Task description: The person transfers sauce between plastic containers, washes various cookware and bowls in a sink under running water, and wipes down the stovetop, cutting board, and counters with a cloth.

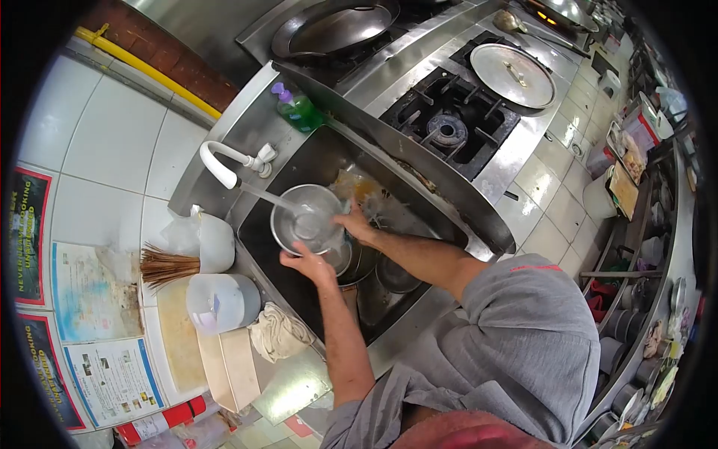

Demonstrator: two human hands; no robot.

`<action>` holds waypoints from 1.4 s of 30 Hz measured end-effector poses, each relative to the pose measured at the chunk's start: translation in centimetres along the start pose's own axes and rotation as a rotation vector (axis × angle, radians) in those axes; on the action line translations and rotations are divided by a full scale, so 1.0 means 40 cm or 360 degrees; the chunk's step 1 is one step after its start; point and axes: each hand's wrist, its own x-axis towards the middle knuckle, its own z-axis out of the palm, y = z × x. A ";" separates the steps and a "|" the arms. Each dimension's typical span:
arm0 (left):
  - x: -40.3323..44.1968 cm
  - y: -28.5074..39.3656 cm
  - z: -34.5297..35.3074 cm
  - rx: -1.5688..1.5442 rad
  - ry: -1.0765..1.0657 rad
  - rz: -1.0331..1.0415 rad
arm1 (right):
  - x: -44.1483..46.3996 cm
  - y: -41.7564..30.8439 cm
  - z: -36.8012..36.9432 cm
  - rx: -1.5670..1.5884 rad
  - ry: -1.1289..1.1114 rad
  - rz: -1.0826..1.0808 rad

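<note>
A round metal bowl [288,224] is held under the stream from the white faucet [218,166], over the dark sink [258,217]. Water runs into it. My left hand [308,263] grips the bowl's near rim, and my right hand [357,223] holds its right side. Beneath and beside the bowl, other metal pans [396,275] lie in the sink. Some yellowish food residue [359,185] shows near the sink's far side. A green soap bottle [299,112] with a purple pump stands on the sink's back corner.
Left of the sink are a white container [215,243], a translucent tub [223,303], a bundle of thin sticks [170,266] and a crumpled cloth [279,332]. Beyond the sink's raised edge are a gas burner [447,130], a round lid [513,75] and a large wok [336,30].
</note>
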 end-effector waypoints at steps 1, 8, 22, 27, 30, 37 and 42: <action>0.007 -0.075 -0.010 0.0111 0.0082 0.0069 | -0.037 -0.084 -0.026 0.0430 -0.0299 0.0333; 0.069 -0.031 -0.032 0.1322 -0.0337 0.1168 | 0.011 -0.330 0.022 -0.1911 -0.1284 -0.1492; 0.016 -0.022 0.033 -0.0589 0.0327 -0.0385 | -0.138 -0.073 -0.064 -0.0606 -0.0317 -0.0567; 0.055 -0.256 -0.018 -0.0093 -0.0484 -0.0260 | -0.256 -0.161 -0.009 -0.0653 -0.0162 -0.0863; 0.014 -0.130 0.016 -0.0684 -0.0327 -0.0997 | -0.183 -0.202 -0.008 -0.0538 0.0011 -0.1075; -0.036 -0.100 -0.041 -0.0922 -0.0507 -0.1207 | -0.112 -0.335 0.046 -0.1148 -0.0624 -0.1496; -0.049 -0.143 -0.089 -0.0910 -0.0846 -0.0994 | 0.051 -0.355 0.102 -0.0701 -0.1530 0.0232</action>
